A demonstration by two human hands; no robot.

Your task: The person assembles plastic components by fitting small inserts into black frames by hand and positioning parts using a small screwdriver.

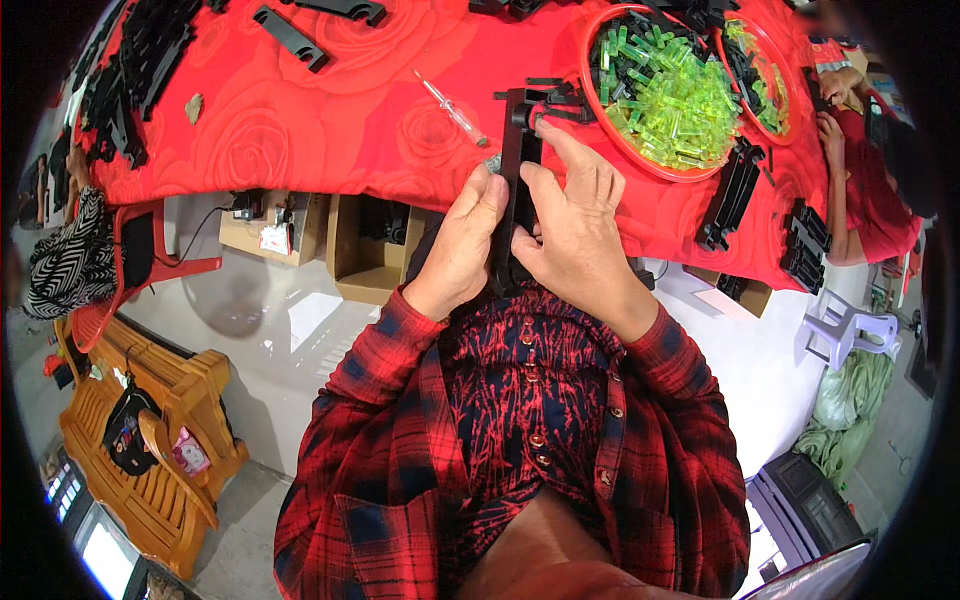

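A long, narrow black plastic part (516,150) is held upright in front of me at the table's near edge. My left hand (458,240) grips its left side, the thumb pressed along it and the other fingers mostly hidden behind. On the opposite side, my right hand (585,215) pinches the part, with the index finger reaching to its upper end and the thumb lower down. Small black pieces (560,97) lie just beyond that end. A thin screwdriver (450,108) with a clear handle rests on the red tablecloth (330,130) to the left.
Right of my hands, a red basket (590,95) holds yellow-green translucent pieces; a second basket (795,95) adjoins it. Black parts (735,195) lie along the right edge, with more piled far left (135,80). Other people (840,170) sit at both sides. Cardboard boxes (345,265) stand underneath.
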